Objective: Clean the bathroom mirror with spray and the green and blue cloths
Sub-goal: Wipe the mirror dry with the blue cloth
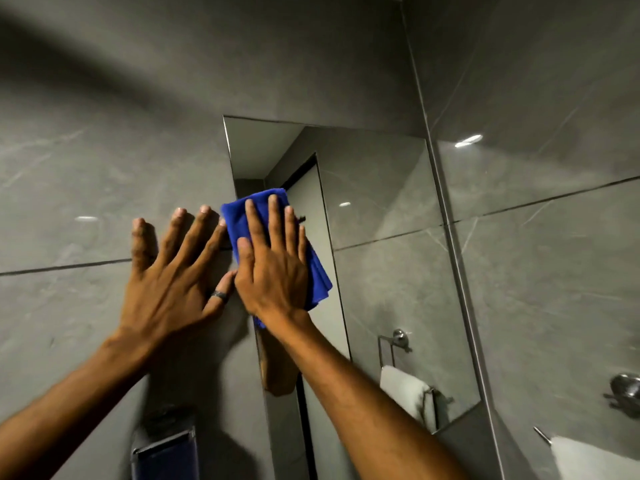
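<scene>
The bathroom mirror [381, 237] hangs on the grey tiled wall, seen at a steep angle from the left. A folded blue cloth [239, 209] lies flat against the mirror's left edge. My right hand [273, 265] presses on it with flat, spread fingers. My left hand [173, 268], with a ring on the thumb, rests flat on the wall tile just left of the mirror, fingers apart and holding nothing. No spray bottle or green cloth is in view.
A wall-mounted dispenser [166, 448] sits below my left forearm. A white towel on a ring shows reflected in the mirror [408, 393]. Another white towel [595, 459] and a chrome fitting [627, 389] are on the right-hand wall, past the corner.
</scene>
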